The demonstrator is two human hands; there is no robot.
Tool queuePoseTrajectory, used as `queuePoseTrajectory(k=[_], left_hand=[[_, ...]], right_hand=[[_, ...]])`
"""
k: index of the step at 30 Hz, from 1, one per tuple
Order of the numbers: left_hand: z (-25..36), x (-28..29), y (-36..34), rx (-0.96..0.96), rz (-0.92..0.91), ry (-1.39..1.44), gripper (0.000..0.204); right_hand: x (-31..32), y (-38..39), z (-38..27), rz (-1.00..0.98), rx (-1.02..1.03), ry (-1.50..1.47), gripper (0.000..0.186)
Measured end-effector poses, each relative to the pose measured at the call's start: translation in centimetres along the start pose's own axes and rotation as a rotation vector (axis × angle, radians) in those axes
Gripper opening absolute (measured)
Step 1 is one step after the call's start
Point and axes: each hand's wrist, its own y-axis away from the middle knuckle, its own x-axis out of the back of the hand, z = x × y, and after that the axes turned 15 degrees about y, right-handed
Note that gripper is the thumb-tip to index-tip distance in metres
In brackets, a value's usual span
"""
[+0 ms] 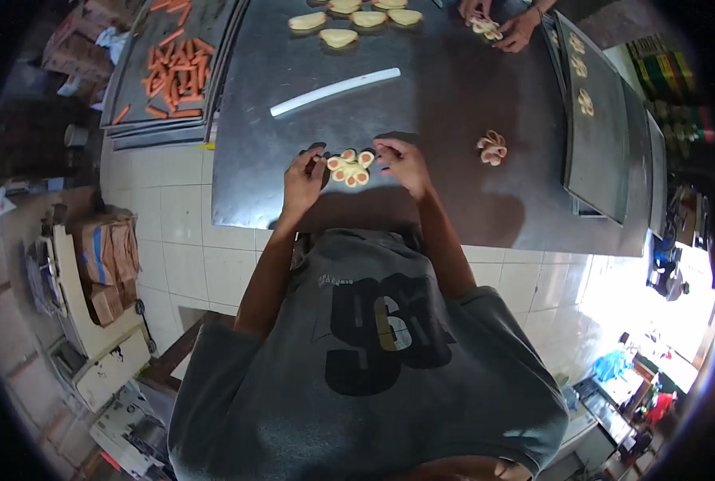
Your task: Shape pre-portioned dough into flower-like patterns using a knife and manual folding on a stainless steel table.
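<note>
On the dark metal table before me lies a flower-shaped dough piece, with round sausage slices showing in its petals. My left hand is at its left side, fingers bent and apart. At the right side is my right hand, fingers spread and holding nothing. Whether any fingertip touches the dough is too small to tell. Farther right sits a second flower-shaped piece, darker in the shade. A long white rod lies beyond my hands.
Several folded dough pieces lie at the far side. Cut sausages fill part of a tray on the left. At far right, another person's hands hold a dough flower. Trays with shaped dough line the right edge.
</note>
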Motion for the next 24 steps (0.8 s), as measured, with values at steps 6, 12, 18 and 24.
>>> queuePoseTrajectory(k=[6, 12, 18, 24], left_hand=[[2.8, 0.4, 0.8, -0.001, -0.031, -0.111, 0.024], [3.8, -0.7, 1.0, -0.030, -0.060, -0.100, 0.023], [3.8, -2.0, 0.2, -0.283, -0.021, -0.195, 0.020], [3.8, -2.1, -0.9, -0.273, -0.223, -0.316, 0.018]], right_hand=[[-0.1, -0.2, -0.2, 0.140, 0.126, 0.341, 0.024], [-1.4, 0.7, -1.0, 0.054, 0.164, 0.317, 0.028], [-2.3, -0.4, -0.8, 0.070, 0.118, 0.293, 0.028], [-2.1, -0.5, -1.2, -0.008, 0.094, 0.225, 0.027]])
